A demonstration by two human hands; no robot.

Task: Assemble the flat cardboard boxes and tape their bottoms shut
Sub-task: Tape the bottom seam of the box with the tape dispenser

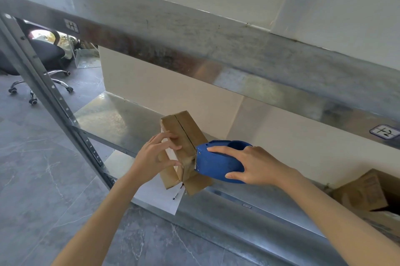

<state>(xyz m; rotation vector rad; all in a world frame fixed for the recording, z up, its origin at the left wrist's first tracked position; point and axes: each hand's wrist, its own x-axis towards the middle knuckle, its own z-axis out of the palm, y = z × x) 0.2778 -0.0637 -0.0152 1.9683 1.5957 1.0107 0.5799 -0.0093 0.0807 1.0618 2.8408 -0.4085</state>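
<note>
A small brown cardboard box [181, 133] rests tilted on the lower metal shelf [112, 114], its folded bottom flaps facing up with the seam between them showing. My left hand [155, 155] grips the box's left side, fingers over its upper edge. My right hand [251, 166] holds a blue tape dispenser [216, 164]. The dispenser's metal blade end touches the near end of the box's seam, where a strip of tape wraps over the box edge.
A white sheet of paper [160, 196] lies under the box at the shelf's front edge. Another open cardboard box [368, 192] sits on the shelf at the right. The upper shelf beam [194, 49] runs overhead. An office chair [43, 56] stands at the left on the grey floor.
</note>
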